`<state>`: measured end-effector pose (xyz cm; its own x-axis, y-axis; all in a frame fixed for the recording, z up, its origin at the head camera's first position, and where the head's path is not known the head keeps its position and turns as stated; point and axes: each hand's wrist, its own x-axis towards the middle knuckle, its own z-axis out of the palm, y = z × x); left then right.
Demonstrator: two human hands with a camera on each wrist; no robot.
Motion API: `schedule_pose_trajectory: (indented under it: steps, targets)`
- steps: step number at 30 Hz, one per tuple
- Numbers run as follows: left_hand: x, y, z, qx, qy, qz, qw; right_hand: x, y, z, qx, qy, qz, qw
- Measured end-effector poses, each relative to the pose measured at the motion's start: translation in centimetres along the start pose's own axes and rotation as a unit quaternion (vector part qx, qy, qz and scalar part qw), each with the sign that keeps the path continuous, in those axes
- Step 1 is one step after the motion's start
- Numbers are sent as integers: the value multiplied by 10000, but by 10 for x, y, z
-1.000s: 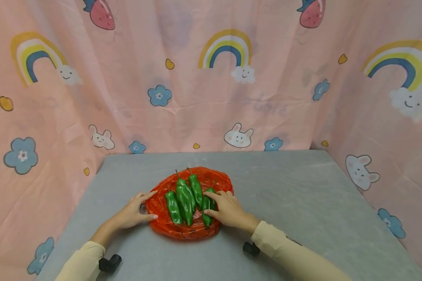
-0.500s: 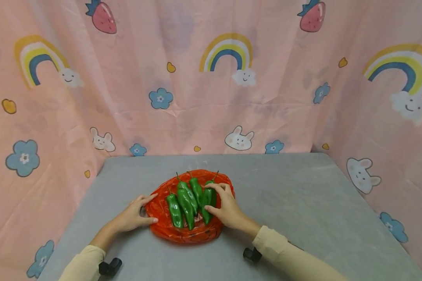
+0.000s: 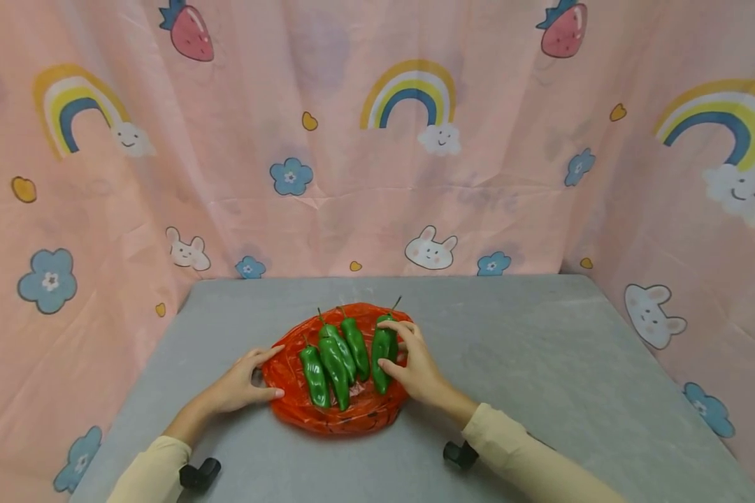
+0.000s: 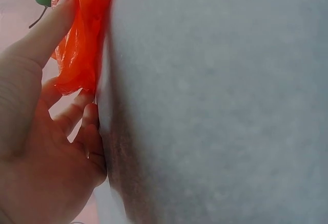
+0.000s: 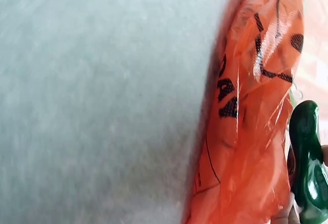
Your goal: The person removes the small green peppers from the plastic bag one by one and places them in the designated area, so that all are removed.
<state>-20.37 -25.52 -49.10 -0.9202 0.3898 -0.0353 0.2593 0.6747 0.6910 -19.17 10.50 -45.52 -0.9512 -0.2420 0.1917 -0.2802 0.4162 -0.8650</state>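
Note:
Several green peppers point(image 3: 333, 368) lie side by side, stems pointing away, on an open red plastic bag point(image 3: 293, 406). At the bag's right side, my right hand point(image 3: 418, 368) holds another pepper point(image 3: 381, 354) between thumb and fingers. That pepper point(image 5: 308, 157) shows beside the bag's wall in the right wrist view, with only bits of fingers visible. My left hand point(image 3: 235, 384) holds the bag's left edge, thumb and index finger apart on it. In the left wrist view, the thumb touches the red plastic point(image 4: 84, 39), with the other fingers partly behind and below.
The bag rests on a grey table point(image 3: 509, 349). Behind and along both sides hangs a pink curtain point(image 3: 352, 209) printed with rainbows, flowers and rabbits. Each wrist carries a black device point(image 3: 200, 475), near the cream sleeves. Black print point(image 5: 228, 98) marks the bag's near side.
My right hand has moved to the right and slightly away with its pepper, widening the gap from the others. My left hand stays at the bag's edge. The camera view has shifted slightly.

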Motion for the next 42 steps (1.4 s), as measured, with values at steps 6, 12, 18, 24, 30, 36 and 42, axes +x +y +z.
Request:
schedule_pose_trajectory:
  steps: [6,12,18,24,30,36,42]
  targets:
    - [0,-1,0,-77,-53,-26,10000,-3,-4,-11,66,-5,87,9999]
    - [-2,0,0,-183,-14,105,9998,-6,-2,-23,76,-130,13,9999]
    - [-2,-1,-1,-184,-24,177,9997,-7,3,-36,48,-264,-272,9993]
    - [-2,-3,1,-218,-42,117,9997,-6,9,-48,-135,-285,-537,9981]
    - [-3,-4,3,-169,-52,-40,9998,-4,16,-60,-214,-339,-624,9972]
    - [-2,1,0,-77,-97,-72,9999,-1,23,-72,-278,-306,-647,9970]
    - [-2,4,-4,222,-94,-112,9996,3,30,-85,-425,-209,-620,9970]
